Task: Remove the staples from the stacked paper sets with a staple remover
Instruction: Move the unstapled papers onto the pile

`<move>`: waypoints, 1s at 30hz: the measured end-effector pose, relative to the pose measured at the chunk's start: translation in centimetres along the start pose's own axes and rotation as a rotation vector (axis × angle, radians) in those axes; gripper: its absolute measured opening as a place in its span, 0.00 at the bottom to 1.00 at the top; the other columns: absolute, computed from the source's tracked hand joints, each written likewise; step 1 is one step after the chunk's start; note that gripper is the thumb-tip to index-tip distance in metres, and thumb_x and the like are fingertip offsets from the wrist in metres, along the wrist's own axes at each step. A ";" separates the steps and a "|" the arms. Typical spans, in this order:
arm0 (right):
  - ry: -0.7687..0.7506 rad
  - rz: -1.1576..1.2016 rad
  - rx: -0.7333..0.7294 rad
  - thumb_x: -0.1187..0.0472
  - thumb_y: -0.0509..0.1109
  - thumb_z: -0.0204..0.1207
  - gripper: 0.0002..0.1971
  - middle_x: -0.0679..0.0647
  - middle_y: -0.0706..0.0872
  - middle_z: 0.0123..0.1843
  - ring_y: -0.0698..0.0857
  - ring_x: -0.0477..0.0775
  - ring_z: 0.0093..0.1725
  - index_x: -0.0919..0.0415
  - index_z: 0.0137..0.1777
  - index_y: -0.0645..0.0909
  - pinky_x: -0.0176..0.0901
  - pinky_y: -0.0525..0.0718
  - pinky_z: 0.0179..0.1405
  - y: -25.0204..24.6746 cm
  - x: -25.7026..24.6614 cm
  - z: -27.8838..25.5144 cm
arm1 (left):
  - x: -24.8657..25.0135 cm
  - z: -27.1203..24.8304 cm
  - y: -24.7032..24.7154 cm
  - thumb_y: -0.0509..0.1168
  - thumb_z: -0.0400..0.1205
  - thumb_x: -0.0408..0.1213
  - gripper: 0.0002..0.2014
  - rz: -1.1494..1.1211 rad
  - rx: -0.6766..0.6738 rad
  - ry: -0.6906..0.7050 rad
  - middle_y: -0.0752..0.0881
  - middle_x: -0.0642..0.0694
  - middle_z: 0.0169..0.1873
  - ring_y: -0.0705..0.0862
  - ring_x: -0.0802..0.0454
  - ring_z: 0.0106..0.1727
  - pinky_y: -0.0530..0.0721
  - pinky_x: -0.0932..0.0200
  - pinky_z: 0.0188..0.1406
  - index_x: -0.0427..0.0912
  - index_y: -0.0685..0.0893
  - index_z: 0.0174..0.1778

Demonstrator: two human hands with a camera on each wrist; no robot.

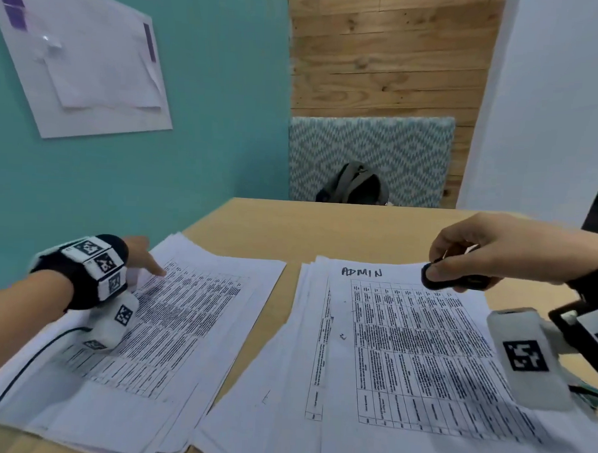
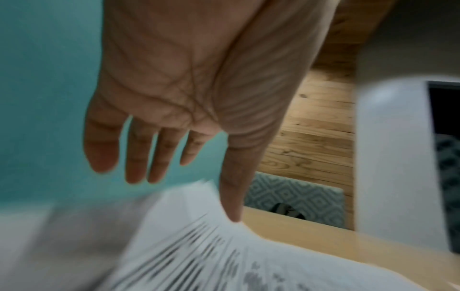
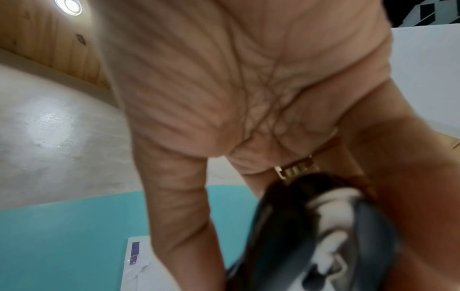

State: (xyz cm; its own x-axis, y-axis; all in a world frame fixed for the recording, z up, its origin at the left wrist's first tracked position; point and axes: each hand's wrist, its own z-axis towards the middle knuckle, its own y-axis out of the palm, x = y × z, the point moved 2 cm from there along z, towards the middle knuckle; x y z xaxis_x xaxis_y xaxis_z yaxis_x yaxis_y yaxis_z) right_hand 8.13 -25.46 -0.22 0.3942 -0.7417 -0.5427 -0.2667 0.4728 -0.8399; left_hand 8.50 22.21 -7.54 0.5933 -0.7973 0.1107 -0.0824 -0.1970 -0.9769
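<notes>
Two piles of printed table sheets lie on the wooden desk (image 1: 290, 229): a left pile (image 1: 169, 330) and a right pile (image 1: 405, 351) whose top sheet reads "ADMIN". My left hand (image 1: 145, 257) reaches over the far left part of the left pile, fingers straight, holding nothing. In the left wrist view the left hand (image 2: 174, 118) shows an open palm, its thumb tip touching the blurred paper (image 2: 199, 246). My right hand (image 1: 488, 251) hovers above the top right of the right pile and pinches a black staple remover (image 1: 449, 279). The staple remover (image 3: 323, 236) fills the lower right wrist view between thumb and fingers.
A teal wall (image 1: 209, 119) with a white board (image 1: 82, 56) stands behind the desk's left side. Beyond the desk's far edge are a patterned panel (image 1: 369, 150), a dark backpack (image 1: 354, 187) and a wooden wall. A black cable (image 1: 21, 361) runs from my left wrist.
</notes>
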 end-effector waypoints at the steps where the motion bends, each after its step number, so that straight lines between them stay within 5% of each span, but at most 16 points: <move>1: 0.010 -0.005 0.007 0.49 0.76 0.67 0.12 0.54 0.89 0.32 0.84 0.44 0.29 0.58 0.40 0.86 0.35 0.83 0.31 -0.2 0.1 0.0 | 1.0 -0.5 -0.8 0.71 0.77 0.42 0.40 0.043 0.034 0.029 0.64 0.35 0.78 0.66 0.41 0.77 0.67 0.55 0.70 0.30 0.59 0.78; 5: 0.049 -0.007 0.034 0.50 0.76 0.68 0.12 0.53 0.88 0.31 0.86 0.44 0.30 0.59 0.42 0.86 0.37 0.83 0.32 -0.8 0.8 0.0 | 7.7 -3.5 -4.3 0.70 0.77 0.47 0.35 0.138 0.096 0.230 0.69 0.39 0.76 0.69 0.43 0.75 0.67 0.56 0.70 0.38 0.64 0.77; 10: 0.088 0.006 0.073 0.52 0.76 0.69 0.12 0.54 0.88 0.31 0.83 0.47 0.30 0.61 0.43 0.86 0.35 0.82 0.30 -1.8 1.3 -0.3 | 20.1 -8.5 -4.0 0.66 0.81 0.44 0.23 0.114 -0.185 0.578 0.81 0.45 0.63 0.81 0.52 0.59 0.80 0.55 0.55 0.45 0.73 0.71; 15: 0.119 0.069 0.187 0.56 0.75 0.70 0.12 0.55 0.87 0.31 0.83 0.42 0.27 0.66 0.46 0.86 0.29 0.79 0.25 -4.1 2.0 -1.4 | 29.8 -10.3 1.3 0.65 0.81 0.37 0.24 0.204 -0.353 0.818 0.77 0.45 0.70 0.76 0.49 0.69 0.75 0.56 0.63 0.46 0.71 0.74; 19: 0.136 0.089 0.222 0.55 0.75 0.70 0.14 0.58 0.88 0.35 0.84 0.44 0.31 0.66 0.48 0.85 0.32 0.80 0.29 -5.5 2.8 -2.1 | 33.8 -9.6 4.1 0.68 0.79 0.47 0.33 0.348 -0.220 0.844 0.73 0.44 0.72 0.72 0.45 0.72 0.70 0.52 0.67 0.40 0.66 0.77; 21: 0.141 0.092 0.232 0.54 0.75 0.69 0.15 0.58 0.89 0.35 0.84 0.47 0.33 0.66 0.48 0.86 0.34 0.80 0.30 -5.7 3.0 -2.2 | 34.6 -8.5 5.0 0.69 0.77 0.50 0.27 0.411 -0.282 0.820 0.79 0.46 0.56 0.79 0.48 0.57 0.76 0.53 0.55 0.41 0.72 0.68; 24: 0.140 0.097 0.244 0.54 0.75 0.69 0.15 0.56 0.89 0.35 0.85 0.47 0.35 0.65 0.48 0.86 0.35 0.80 0.32 -6.0 3.3 -2.1 | 34.9 -7.0 5.8 0.73 0.74 0.48 0.18 0.376 -0.320 0.827 0.70 0.52 0.33 0.69 0.54 0.34 0.68 0.61 0.32 0.45 0.71 0.46; 26: 0.139 0.094 0.245 0.54 0.76 0.68 0.15 0.52 0.89 0.31 0.85 0.43 0.31 0.64 0.48 0.86 0.35 0.81 0.32 -6.1 3.5 -2.1 | 34.9 -6.5 6.2 0.74 0.73 0.46 0.19 0.306 -0.335 0.842 0.67 0.50 0.32 0.65 0.55 0.30 0.63 0.63 0.27 0.44 0.69 0.43; 30: 0.138 0.093 0.235 0.54 0.76 0.68 0.14 0.56 0.90 0.35 0.86 0.46 0.35 0.64 0.47 0.86 0.37 0.82 0.35 -6.2 3.6 -2.0 | 34.7 -5.9 5.9 0.76 0.72 0.44 0.19 0.188 -0.219 0.885 0.76 0.46 0.39 0.73 0.52 0.36 0.67 0.64 0.28 0.41 0.73 0.46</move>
State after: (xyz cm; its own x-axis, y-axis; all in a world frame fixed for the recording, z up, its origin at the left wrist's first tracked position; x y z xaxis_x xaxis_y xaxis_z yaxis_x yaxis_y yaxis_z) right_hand 9.38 -31.99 3.04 0.2496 -0.7405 -0.6240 -0.0782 0.6269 -0.7752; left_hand 23.86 -9.95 -8.41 -0.2648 -0.9539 0.1413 -0.3177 -0.0521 -0.9468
